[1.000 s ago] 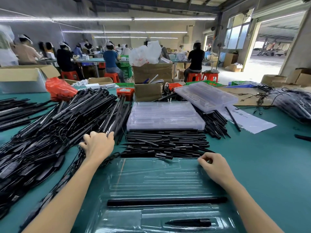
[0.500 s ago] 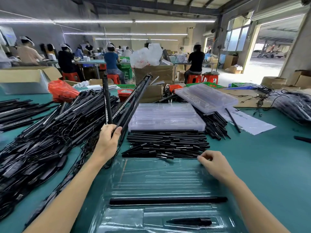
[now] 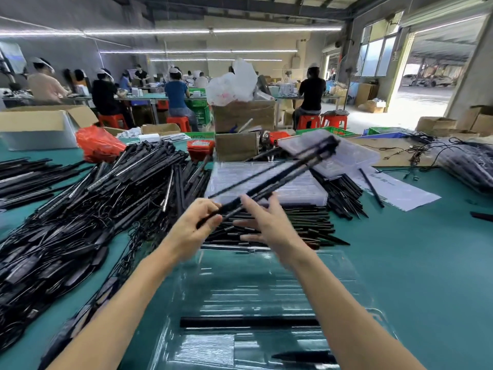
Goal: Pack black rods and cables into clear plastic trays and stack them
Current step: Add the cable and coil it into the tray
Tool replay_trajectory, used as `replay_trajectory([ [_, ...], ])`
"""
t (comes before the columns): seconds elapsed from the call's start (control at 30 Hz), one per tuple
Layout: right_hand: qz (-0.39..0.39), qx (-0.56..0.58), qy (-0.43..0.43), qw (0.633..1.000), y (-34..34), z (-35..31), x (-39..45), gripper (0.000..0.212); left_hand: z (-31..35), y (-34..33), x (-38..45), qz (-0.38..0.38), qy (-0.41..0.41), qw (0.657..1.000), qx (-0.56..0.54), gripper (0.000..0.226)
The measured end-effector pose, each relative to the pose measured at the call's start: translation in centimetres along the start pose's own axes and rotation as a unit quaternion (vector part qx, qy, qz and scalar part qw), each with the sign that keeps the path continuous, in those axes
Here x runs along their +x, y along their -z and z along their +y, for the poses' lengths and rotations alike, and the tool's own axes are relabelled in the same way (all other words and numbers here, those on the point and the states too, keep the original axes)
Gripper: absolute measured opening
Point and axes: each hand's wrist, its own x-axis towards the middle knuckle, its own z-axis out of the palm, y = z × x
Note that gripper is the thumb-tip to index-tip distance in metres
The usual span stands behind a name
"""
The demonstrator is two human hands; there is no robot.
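Over the tray point(image 3: 269, 284), dead centre, the left hand point(image 3: 190, 232) pinches the near ends of a few rods point(image 3: 269, 180), thumb and fingers curled round them, and the bundle slants up toward one o'clock, clear of the table, tips blurred. Right hand point(image 3: 269, 222) sits just beside the bundle, fingers spread and loose, holding nothing. Those rods look light, stiff and slick, so held by one end they fan out and could slide apart; my call is to take them nearer the middle with the free hand to square them. Down at six o'clock one rod point(image 3: 249, 322) lies in a tray slot. Off at nine o'clock sprawls the pile point(image 3: 88, 209) of rods and cables.
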Motion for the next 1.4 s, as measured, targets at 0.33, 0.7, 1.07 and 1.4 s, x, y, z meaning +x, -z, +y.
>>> replay_trajectory([
  [0.33,0.111,0.214,0.035,0.970,-1.0,-1.0,0.5,0.018,-0.4,2.2,-2.0,-0.083,0.120,0.982,-0.118,0.058],
  [0.7,0.098,0.208,-0.042,0.972,1.8,0.8,0.3,0.038,-1.3,6.2,-4.3,-0.216,0.340,0.915,0.015,0.047],
  [1.07,-0.039,-0.088,-0.165,0.982,3.3,2.3,-1.9,0.027,1.5,5.5,-5.7,-0.108,0.260,0.852,-0.441,0.036],
  [1.4,-0.093,-0.265,-0.134,0.950,2.3,5.5,-3.2,0.022,0.8,3.4,-7.0,-0.168,0.322,0.910,-0.202,0.054],
])
